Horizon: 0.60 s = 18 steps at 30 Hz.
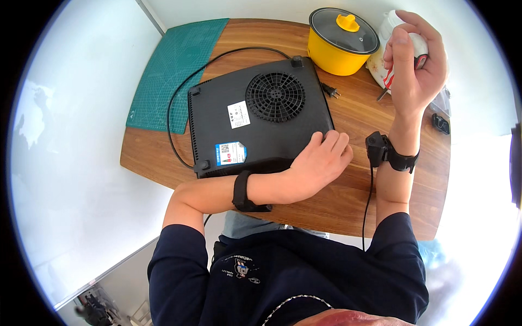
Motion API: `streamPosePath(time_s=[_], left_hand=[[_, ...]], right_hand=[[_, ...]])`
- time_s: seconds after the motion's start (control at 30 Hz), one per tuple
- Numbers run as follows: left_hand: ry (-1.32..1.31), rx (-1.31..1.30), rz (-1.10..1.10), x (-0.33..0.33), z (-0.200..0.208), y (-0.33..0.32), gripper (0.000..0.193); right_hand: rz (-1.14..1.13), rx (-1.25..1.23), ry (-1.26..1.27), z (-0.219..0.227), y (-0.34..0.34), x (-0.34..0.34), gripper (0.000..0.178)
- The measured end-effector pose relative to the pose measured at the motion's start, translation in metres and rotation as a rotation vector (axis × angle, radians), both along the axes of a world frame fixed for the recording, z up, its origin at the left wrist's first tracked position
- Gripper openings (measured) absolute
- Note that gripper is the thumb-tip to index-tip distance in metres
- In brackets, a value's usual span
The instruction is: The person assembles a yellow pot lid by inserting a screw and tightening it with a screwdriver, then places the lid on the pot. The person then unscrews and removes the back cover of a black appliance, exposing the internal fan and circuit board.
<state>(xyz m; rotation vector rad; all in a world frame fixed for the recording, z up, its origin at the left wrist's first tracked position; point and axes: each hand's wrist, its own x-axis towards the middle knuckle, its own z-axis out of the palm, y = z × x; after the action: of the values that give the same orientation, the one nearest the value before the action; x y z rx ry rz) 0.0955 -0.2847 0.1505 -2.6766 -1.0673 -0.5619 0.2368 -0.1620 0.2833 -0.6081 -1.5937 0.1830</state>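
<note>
A black induction cooker (217,141) lies upside down on the wooden table, its round fan grille and two stickers facing up. My left hand (318,165) reaches across its near side, with bent fingers gripping the near right edge; the fingertips are partly hidden. At the far right, my right hand (416,76) is raised, with its fingers curled round a screwdriver (388,80). Red and black parts of the handle show beside the palm, and a short metal shaft points down to the left. Most of the handle is hidden by the hand.
A yellow pot (338,54) with a glass lid stands at the back, beside white items (389,24). The cooker's plug (330,91) lies on the wood; its black cord (173,100) loops over a green cutting mat (163,70). A small black object (440,124) sits at the right edge.
</note>
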Motion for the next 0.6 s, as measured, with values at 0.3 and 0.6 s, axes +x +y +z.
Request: streamPosePath(time_s=[0.3, 0.6], left_hand=[[0.005, -0.030, -0.009, -0.030, -0.001, 0.012, 0.033], [-0.037, 0.004, -0.087, -0.002, -0.026, 0.015, 0.032]], right_hand=[[0.084, -0.055, -0.006, -0.009, 0.031, -0.039, 0.023], [0.020, -0.050, -0.044, -0.025, 0.051, -0.012, 0.024]])
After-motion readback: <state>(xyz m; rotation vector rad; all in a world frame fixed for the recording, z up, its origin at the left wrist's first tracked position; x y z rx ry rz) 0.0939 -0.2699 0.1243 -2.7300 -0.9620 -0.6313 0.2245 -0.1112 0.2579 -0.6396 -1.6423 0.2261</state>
